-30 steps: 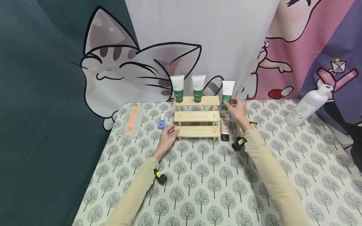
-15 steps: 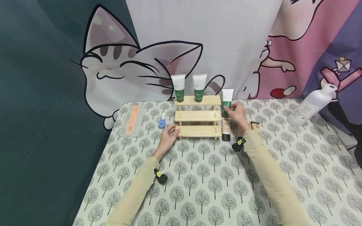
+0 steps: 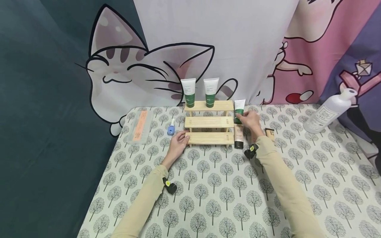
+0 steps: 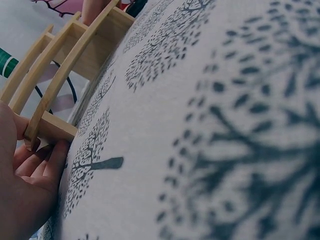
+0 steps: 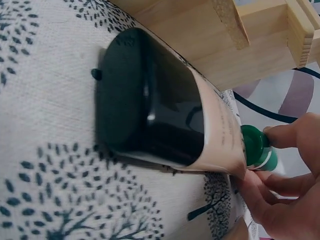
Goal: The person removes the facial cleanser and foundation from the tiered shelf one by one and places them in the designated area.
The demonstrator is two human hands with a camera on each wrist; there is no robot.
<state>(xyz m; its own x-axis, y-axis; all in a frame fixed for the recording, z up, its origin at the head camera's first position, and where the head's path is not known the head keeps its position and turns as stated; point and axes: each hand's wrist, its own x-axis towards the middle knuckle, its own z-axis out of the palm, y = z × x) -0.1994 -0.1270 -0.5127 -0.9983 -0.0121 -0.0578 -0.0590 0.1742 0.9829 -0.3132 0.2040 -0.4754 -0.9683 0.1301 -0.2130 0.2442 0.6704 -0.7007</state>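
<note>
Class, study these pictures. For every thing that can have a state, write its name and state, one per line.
Wooden stand: upright, gripped by the left hand
Left tube on the top tier: upright, cap down
Right tube on the top tier: upright, cap down
Held tube: pinched by the right hand, capped
BB tube: lying down, capped
Blue bottle: capped
White bottle: standing
Clear case: flat; whether shut, cannot tell

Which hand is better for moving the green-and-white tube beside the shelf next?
Probably the right hand: it holds the green-and-white tube. The left hand grips the far end of the wooden shelf, away from that tube.
</note>
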